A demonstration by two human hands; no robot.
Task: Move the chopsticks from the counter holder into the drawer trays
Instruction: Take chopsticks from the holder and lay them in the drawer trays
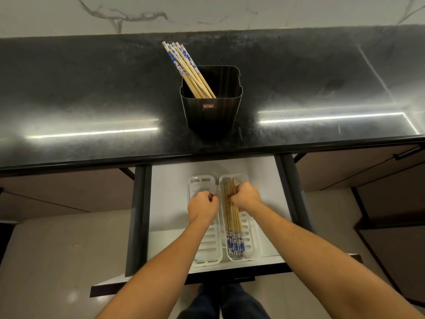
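A black holder [212, 111] stands on the dark counter with several bamboo chopsticks [186, 67] leaning out to its upper left, blue-and-white ends up. Below, an open white drawer [170, 199] holds two white slotted trays side by side. The right tray [249, 240] has a bundle of chopsticks [233, 226] lying lengthwise, patterned ends toward me. My right hand [246, 195] is closed around that bundle near its middle. My left hand [203, 207] is over the left tray [208, 247], fingers curled shut on the tray's right rim.
The glossy black counter [92, 100] stretches wide to both sides, with a marble wall behind. Dark drawer rails [138, 215] flank the drawer. Brown cabinet fronts sit left and right. My legs show below the drawer front.
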